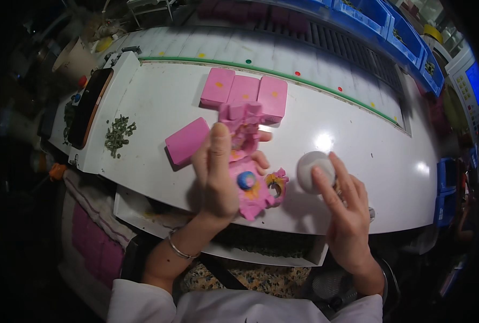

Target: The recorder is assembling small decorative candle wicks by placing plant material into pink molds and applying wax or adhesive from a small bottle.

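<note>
My left hand (218,167) is closed on a pink rubber mould (245,116), which hangs folded open with ragged inner faces. A blue round spot with a pale middle (246,181) shows on its lower flap, amid yellow-orange stains. Beside that flap is a small ring-shaped pink piece (275,188) with a hole through it. To the right, my right hand (347,204) grips a whitish, round-topped object (312,171) above the white table; what kind it is I cannot make out. The two hands are apart.
Three pink blocks (245,89) stand side by side beyond my hands; another pink block (188,141) lies left. Further left are small green pieces (120,134) and a dark phone-like slab (91,107). A green strip (271,65) and blue bins (406,46) border the far side.
</note>
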A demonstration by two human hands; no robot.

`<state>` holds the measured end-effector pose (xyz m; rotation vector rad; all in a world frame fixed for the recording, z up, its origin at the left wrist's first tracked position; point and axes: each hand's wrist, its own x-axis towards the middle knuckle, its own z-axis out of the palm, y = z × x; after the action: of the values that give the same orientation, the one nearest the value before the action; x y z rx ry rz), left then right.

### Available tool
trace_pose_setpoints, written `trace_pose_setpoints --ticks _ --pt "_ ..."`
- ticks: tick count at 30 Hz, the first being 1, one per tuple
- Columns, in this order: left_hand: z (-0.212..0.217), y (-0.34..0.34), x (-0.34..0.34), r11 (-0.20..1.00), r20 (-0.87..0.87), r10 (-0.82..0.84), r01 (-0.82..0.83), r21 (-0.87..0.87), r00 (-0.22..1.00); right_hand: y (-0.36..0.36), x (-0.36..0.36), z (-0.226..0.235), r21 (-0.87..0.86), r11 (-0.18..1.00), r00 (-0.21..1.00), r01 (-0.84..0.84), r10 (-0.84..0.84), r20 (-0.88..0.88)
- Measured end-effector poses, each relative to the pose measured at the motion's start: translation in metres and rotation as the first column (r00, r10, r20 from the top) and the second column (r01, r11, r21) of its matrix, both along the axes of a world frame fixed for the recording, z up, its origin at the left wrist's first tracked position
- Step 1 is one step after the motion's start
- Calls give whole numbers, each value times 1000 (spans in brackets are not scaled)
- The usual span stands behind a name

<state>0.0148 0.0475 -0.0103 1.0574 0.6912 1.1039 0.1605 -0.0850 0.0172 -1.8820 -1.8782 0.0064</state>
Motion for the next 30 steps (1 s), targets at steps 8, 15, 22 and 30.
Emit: trace_pose_setpoints --ticks 8,15,22,30 --pt "-27 -10 -35 927 -194 192 -113 357 962 4 -1 -17 58 987 967 153 -161 199" --pt "-12 -14 -41 639 -577 536 151 755 616 32 -35 -21 -112 991 930 73 -108 -351" --pt "7 -31 -20 639 -574 336 268 721 747 30 -19 -24 -134 981 868 -144 60 -493" --pt "-1 -40 -9 759 -568 -34 391 521 822 14 -10 -31 26 997 831 74 -48 -554"
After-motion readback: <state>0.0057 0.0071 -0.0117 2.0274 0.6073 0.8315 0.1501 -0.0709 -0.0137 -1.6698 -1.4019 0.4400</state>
